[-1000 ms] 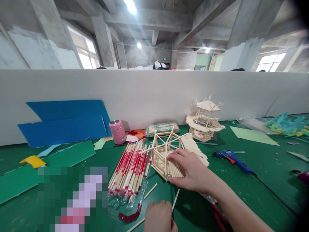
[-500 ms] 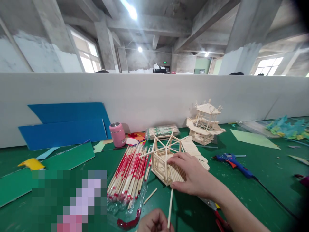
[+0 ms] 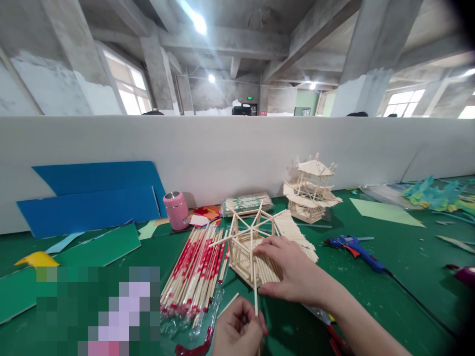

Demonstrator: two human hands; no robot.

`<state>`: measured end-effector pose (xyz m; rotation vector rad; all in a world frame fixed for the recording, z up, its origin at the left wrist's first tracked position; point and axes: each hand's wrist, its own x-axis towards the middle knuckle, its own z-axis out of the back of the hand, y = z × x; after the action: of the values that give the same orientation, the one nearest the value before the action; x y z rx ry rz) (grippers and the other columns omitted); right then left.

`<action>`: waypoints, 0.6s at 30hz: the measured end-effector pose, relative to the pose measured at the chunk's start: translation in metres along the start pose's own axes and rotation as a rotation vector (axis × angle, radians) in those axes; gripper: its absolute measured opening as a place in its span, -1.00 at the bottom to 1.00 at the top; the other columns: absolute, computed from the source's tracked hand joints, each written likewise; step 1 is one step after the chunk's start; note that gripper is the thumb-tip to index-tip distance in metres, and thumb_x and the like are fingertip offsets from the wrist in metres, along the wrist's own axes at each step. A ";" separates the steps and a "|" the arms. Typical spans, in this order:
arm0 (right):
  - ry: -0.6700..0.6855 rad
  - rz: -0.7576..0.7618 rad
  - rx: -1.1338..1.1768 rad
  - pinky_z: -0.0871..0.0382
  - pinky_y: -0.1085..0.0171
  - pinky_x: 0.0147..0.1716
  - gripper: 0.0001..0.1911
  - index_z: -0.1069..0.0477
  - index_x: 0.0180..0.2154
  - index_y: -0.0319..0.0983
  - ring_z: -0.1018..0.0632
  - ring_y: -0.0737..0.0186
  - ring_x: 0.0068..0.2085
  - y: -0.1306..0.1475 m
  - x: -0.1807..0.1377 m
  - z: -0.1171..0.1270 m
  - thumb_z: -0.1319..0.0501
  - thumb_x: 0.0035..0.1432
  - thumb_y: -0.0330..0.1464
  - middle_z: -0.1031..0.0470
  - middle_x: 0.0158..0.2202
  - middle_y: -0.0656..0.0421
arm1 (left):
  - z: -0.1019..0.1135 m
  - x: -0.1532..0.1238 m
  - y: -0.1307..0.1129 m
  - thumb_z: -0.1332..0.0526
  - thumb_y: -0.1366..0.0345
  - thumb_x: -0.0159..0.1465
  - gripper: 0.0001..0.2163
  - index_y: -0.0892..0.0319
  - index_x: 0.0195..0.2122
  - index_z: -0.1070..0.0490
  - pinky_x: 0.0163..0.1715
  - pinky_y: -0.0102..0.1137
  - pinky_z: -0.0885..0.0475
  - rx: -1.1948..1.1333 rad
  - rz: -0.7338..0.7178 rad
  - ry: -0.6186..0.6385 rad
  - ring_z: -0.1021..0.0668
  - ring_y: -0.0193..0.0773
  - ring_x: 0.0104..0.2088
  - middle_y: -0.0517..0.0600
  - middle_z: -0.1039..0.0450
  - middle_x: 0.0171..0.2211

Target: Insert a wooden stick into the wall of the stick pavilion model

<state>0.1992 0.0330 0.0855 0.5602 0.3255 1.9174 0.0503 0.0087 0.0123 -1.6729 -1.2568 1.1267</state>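
My right hand (image 3: pixel 293 272) rests on the near side of a half-built model made of wooden sticks (image 3: pixel 247 244), fingers spread over its wall. At the bottom edge, my left hand (image 3: pixel 237 331) pinches a single wooden stick (image 3: pixel 255 294) and holds it upright, its tip against the model's front corner. A bundle of chopsticks with red-printed wrappers (image 3: pixel 195 269) lies in an open plastic bag just left of the model.
A finished stick pavilion (image 3: pixel 311 190) stands behind, by the white partition. A blue glue gun (image 3: pixel 352 245) with its cord lies to the right. A pink cup (image 3: pixel 176 210), a green chopstick pack (image 3: pixel 247 202), blue boards (image 3: pixel 92 198) and paper scraps are spread about.
My left hand has raised the stick from a slant near the table to upright against the model's front. The right hand stayed on the model; the view shifted slightly.
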 end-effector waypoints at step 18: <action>-0.010 0.003 0.008 -0.10 0.19 -0.10 -0.47 -0.29 -0.12 -0.13 -0.28 0.14 -0.08 0.000 0.002 -0.001 -0.30 -0.23 -0.28 -0.32 -0.10 0.19 | -0.011 0.008 -0.008 -0.23 0.40 -0.13 -0.82 0.20 -0.70 -0.17 -0.74 -0.63 -0.06 -0.088 0.077 0.020 -0.23 -0.54 -0.78 -0.17 -0.28 -0.79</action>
<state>0.1985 0.0345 0.0853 0.5759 0.3266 1.9168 0.0592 0.0177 0.0221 -1.8071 -1.2554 1.1109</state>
